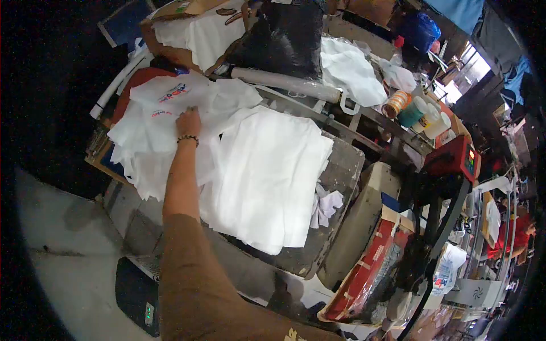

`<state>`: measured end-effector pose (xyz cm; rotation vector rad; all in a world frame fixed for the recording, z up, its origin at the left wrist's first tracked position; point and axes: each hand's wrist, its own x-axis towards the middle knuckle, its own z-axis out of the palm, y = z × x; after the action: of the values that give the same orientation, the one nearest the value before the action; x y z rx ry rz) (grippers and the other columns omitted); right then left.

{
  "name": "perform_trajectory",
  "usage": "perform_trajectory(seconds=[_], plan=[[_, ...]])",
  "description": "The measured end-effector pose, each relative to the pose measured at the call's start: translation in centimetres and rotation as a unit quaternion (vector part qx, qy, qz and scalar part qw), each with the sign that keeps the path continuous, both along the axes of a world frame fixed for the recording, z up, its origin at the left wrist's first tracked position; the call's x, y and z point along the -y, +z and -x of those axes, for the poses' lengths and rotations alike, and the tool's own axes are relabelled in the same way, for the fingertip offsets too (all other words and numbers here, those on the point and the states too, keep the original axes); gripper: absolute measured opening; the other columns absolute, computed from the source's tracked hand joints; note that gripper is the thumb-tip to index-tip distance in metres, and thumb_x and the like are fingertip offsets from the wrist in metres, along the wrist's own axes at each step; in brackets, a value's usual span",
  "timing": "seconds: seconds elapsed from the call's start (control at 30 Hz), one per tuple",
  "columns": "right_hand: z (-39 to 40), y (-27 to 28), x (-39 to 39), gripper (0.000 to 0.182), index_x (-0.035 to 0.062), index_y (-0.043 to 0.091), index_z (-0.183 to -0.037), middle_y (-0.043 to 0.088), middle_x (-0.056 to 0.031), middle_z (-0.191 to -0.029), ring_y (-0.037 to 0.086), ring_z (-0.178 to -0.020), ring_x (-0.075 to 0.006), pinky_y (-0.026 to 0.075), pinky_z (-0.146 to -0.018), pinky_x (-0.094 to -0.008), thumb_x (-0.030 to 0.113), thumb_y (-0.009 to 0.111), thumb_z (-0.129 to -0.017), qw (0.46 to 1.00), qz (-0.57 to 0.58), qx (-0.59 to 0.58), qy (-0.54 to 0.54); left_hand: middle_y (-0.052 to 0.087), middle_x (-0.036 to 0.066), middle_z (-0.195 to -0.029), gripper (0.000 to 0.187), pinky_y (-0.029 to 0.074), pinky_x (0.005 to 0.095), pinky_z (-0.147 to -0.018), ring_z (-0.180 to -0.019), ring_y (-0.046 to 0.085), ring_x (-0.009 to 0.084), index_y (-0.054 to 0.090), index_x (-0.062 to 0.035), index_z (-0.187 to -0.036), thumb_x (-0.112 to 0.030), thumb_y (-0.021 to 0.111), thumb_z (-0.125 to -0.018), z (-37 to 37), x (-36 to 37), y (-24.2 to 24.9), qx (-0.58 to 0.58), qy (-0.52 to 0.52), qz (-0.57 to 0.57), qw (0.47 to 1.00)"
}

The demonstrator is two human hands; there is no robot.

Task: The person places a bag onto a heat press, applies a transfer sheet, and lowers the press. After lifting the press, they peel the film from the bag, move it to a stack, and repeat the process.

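Note:
My left hand (189,123), with a beaded bracelet at the wrist, is on a loose pile of white fabric bags at the far left of the work surface. Its fingers look curled together on the fabric of a white bag (162,128) with red and blue print; the fingertips are partly hidden. Beside it, to the right, lies a thick, flatter stack of plain white fabric pieces (270,176), overlapping the printed pile. My right hand is out of view.
A red-topped press machine (452,159) stands at the right. Behind the stacks are a clear plastic roll (284,82), a black plastic sack (278,42) and an open carton (151,34). Several tubs (412,112) stand farther right. A person in red (515,236) is in the far background.

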<state>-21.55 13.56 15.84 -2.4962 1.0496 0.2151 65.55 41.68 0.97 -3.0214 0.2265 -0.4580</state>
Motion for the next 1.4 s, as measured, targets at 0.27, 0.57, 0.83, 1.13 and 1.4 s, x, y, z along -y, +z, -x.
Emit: perform_trajectory(seconds=[0.27,0.57,0.83,1.13,1.4], plan=[[-0.6,2.3,0.2,0.033,0.0012,0.056,-0.114,0.059,-0.0221,-0.086,0.058,-0.076,-0.0349,0.048,-0.070,-0.0484,0.032,0.059,-0.101,0.995,-0.087,-0.029,-0.043,0.074,0.009,-0.096,0.028,0.053,0.0321,-0.079,-0.090,0.066,0.0175,0.070,0.0017,-0.099,-0.022,0.055,-0.100,17.6,-0.8,16.1,0.161,-0.222,0.523,0.807],[-2.5,1.3,-1.3,0.015,0.0012,0.058,-0.095,0.056,-0.0061,-0.089,0.052,-0.083,-0.0157,0.042,-0.078,-0.0296,0.012,0.068,-0.090,0.880,-0.107,0.411,-0.212,0.074,0.011,-0.106,0.017,0.053,0.0349,-0.090,-0.103,0.067,0.0198,0.071,0.0027,-0.102,-0.001,0.070,-0.086,37.8,-0.4,4.2,-0.048,-0.145,0.563,0.812],[-14.9,0.0,-7.2,0.041,0.0007,0.052,-0.124,0.059,-0.0106,-0.109,0.061,-0.102,-0.0209,0.050,-0.093,-0.0338,0.011,0.073,-0.091,0.860,-0.349,0.373,0.013,0.076,0.009,-0.101,0.021,0.054,0.0351,-0.088,-0.094,0.071,0.0221,0.075,-0.0037,-0.103,-0.003,0.071,-0.082,38.6,-3.4,-2.7,-0.038,-0.091,0.458,0.884],[-30.9,-20.1,-13.0,0.081,-0.0027,0.029,-0.151,0.047,-0.0221,-0.143,0.048,-0.135,-0.0268,0.044,-0.108,-0.0386,0.012,0.078,-0.087,0.889,-0.333,0.287,-0.127,0.072,0.011,-0.110,0.022,0.052,0.0394,-0.092,-0.103,0.066,0.0272,0.074,-0.0047,-0.102,-0.005,0.073,-0.081,34.2,-7.9,-3.3,-0.029,-0.136,0.304,0.943],[-36.6,-20.9,-8.6,0.051,0.0001,0.054,-0.129,0.068,-0.0102,-0.110,0.064,-0.097,-0.0156,0.053,-0.085,-0.0307,0.007,0.079,-0.085,0.746,-0.475,0.402,-0.240,0.064,0.015,-0.130,0.033,0.044,0.0450,-0.106,-0.127,0.054,0.0352,0.070,-0.0021,-0.112,-0.013,0.076,-0.082,35.9,5.6,-0.2,-0.196,-0.495,0.369,0.762]])
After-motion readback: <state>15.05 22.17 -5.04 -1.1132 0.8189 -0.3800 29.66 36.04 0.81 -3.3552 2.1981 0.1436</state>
